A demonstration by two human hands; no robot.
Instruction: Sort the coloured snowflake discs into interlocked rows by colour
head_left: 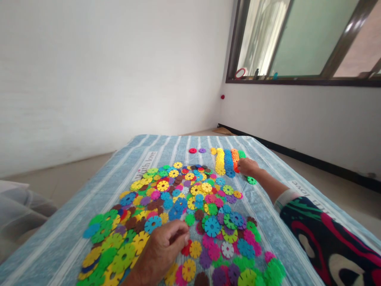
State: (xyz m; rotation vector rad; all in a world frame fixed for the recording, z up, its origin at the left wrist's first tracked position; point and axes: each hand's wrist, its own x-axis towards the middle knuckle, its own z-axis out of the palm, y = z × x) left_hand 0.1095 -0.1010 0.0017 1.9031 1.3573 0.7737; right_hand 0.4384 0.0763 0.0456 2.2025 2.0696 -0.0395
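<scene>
A broad pile of notched plastic snowflake discs (180,204) in many colours covers the near middle of the cloth. Over its front part is my left hand (162,250), fingers curled and thumb close to the index finger; whatever lies between them is hidden. A red disc (186,248) shows just beside its thumb. My right hand (249,166) reaches to the far right, its fingertips pinched at the near end of a row of overlapping orange discs (235,154), on an orange disc (237,169). Alongside run a yellow row (220,161) and a blue row (228,162).
Green discs (242,153) lie partly behind my right hand, with a single green disc (251,180) nearer. One red disc (193,150) and one purple disc (202,150) lie at the back. A striped blue cloth (119,174) covers the table; walls and a window (312,39) stand beyond.
</scene>
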